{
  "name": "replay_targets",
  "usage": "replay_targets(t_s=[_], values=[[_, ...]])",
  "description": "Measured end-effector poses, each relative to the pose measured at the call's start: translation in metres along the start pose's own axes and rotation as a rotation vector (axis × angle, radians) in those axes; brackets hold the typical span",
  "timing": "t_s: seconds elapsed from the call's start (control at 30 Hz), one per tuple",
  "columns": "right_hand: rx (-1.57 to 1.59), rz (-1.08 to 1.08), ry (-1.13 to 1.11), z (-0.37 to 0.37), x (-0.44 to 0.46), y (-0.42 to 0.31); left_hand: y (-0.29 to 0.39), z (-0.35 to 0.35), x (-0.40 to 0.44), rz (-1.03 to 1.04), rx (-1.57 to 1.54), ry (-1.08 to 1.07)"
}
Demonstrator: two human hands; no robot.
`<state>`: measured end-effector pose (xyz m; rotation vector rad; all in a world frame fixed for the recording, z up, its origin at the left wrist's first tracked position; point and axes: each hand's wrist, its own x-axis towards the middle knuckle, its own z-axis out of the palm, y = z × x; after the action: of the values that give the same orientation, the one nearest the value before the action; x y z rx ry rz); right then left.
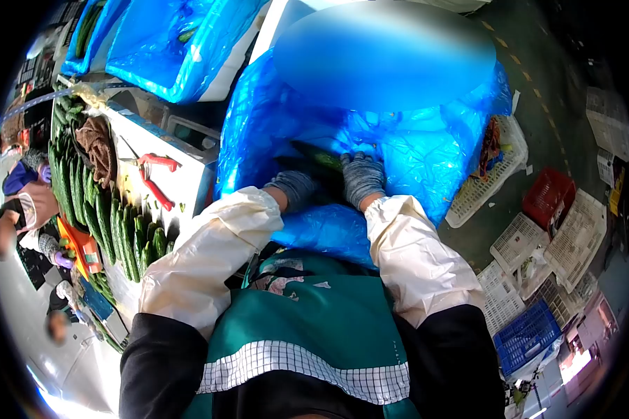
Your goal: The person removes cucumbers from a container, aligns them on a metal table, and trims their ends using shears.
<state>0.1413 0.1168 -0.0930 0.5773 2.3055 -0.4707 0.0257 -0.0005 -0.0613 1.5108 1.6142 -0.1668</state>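
Observation:
Inside a bin lined with blue plastic (412,150), a few dark green cucumbers (325,159) lie between my two gloved hands. My left hand (293,189), in a grey knit glove, is closed at their left end, its fingertips partly lost in shadow. At the right end, my right hand (363,176) presses against the cucumbers with its fingers curled. Both forearms wear cream sleeve covers. To the left, many long cucumbers (105,216) lie in rows on a white table. Red-handled shears (155,174) rest on that table beside a brown cloth (96,148).
Another blue-lined bin (168,49) stands at the upper left. On the floor to the right are a white basket (496,171), a red crate (548,197) and a blue crate (528,335). Other people work along the table's far left, near an orange container (80,246).

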Motion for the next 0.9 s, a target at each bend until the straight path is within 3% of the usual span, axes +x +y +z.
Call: replay_targets(t_s=[0.1,0.2,0.33,0.43,0.5,0.53,0.63,0.7,0.77,0.87,0.9], values=[[-0.004,0.020,0.001,-0.001,0.000,-0.001,-0.002,0.014,0.004,-0.161,-0.042,-0.177],[-0.001,0.020,0.016,-0.004,-0.003,-0.005,0.012,-0.024,-0.020,-0.055,-0.271,-0.076],[-0.036,0.028,-0.022,-0.006,0.003,-0.005,0.011,-0.030,-0.033,-0.095,-0.246,-0.094],[-0.097,0.001,-0.041,-0.017,0.001,-0.009,0.003,-0.021,-0.035,-0.158,-0.262,0.005],[0.080,0.075,-0.057,-0.026,-0.006,-0.014,0.002,-0.029,-0.039,-0.546,-0.453,0.089],[-0.025,0.029,0.032,-0.031,-0.013,-0.015,0.001,-0.026,-0.037,-0.551,-0.459,0.098],[0.137,-0.025,-0.134,-0.061,-0.021,-0.013,-0.009,0.001,-0.022,-0.362,-0.733,0.465],[0.115,-0.028,-0.043,-0.088,-0.038,-0.017,-0.026,0.013,-0.030,-0.289,-0.869,0.758],[0.187,-0.076,0.046,-0.098,-0.046,-0.010,-0.018,0.016,-0.028,-0.464,-0.759,0.700],[0.261,-0.136,0.210,-0.099,-0.058,0.010,0.009,-0.011,-0.029,-0.319,-1.664,0.576],[0.280,-0.121,0.221,-0.107,-0.066,0.013,0.022,-0.027,-0.038,-0.173,-1.811,0.600]])
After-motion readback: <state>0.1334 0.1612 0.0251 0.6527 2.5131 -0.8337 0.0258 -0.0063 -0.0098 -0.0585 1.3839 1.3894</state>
